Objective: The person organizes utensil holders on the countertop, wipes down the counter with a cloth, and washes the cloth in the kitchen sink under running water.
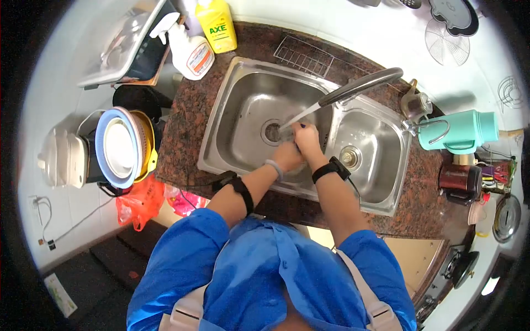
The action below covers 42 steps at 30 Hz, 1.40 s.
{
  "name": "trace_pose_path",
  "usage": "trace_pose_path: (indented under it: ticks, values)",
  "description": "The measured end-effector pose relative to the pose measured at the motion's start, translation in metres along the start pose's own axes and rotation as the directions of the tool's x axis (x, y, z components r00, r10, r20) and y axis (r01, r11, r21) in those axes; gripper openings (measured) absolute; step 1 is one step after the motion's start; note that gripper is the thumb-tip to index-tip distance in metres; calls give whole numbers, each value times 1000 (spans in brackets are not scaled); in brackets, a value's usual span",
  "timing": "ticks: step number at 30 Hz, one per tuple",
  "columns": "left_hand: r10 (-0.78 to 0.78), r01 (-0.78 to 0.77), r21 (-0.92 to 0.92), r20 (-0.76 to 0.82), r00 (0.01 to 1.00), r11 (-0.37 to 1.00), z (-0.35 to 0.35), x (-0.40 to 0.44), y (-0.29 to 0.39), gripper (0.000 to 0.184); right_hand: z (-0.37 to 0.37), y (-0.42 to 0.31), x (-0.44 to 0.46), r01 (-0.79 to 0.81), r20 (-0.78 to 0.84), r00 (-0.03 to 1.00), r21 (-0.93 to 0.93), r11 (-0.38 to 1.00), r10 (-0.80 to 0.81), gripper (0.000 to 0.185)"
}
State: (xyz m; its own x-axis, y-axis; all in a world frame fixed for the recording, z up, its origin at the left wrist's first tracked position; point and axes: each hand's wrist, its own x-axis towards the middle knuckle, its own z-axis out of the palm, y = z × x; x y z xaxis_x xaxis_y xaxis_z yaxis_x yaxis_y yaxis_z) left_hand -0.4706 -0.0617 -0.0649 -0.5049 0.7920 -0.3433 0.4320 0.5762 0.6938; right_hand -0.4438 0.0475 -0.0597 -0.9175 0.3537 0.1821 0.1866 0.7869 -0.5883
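Both my hands are together over the right part of the larger sink basin (243,121), close to the stream of water (301,115) from the faucet (359,87). My left hand (288,156), with a grey band at its wrist, is blurred, its fingers hard to make out. My right hand (307,138) has its fingers curled round something small and dark whose shape I cannot make out. The drain (271,132) lies just left of the hands.
A spray bottle (190,52) and a yellow AXE bottle (217,26) stand behind the sink at the left. Stacked basins (117,148) are at the far left. A wire rack (303,55) lies behind the sink; a turquoise flask (461,131) is at the right.
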Motion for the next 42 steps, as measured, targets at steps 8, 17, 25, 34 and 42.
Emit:
trace_pose_path:
  ticks: [8,17,25,34,42]
  values:
    - [-44,52,91,-95,994,994,9,-18,11,31,16,20,6,72,521,829,-459,886,203,36]
    - [-362,302,-203,-590,722,932,-109,-171,-38,54,65,58,13,-269,409,804,-397,878,431,56]
    - [-205,242,-133,-931,303,961,-104,-201,-134,83,41,40,35,-130,339,905,-354,926,257,24]
    - [-289,488,-88,-890,353,868,-105,-191,-123,90,8,7,25,-585,349,810,531,612,471,25]
    - [-215,404,-28,-880,424,914,-111,-193,-141,80,111,-38,20,-660,453,751,484,575,481,37]
